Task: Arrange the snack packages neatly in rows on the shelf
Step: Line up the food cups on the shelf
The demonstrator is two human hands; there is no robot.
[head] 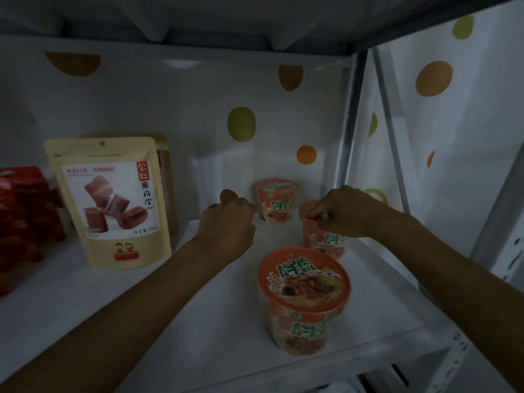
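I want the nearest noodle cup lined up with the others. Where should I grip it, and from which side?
Probably round the lid rim of the nearest noodle cup, from above: it stands upright, on its own, and is widest at the top.

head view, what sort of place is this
Likely a pantry or small shop's snack shelf: three round orange instant-noodle cups and a tan stand-up snack pouch stand on a white shelf board with a dotted white back wall.
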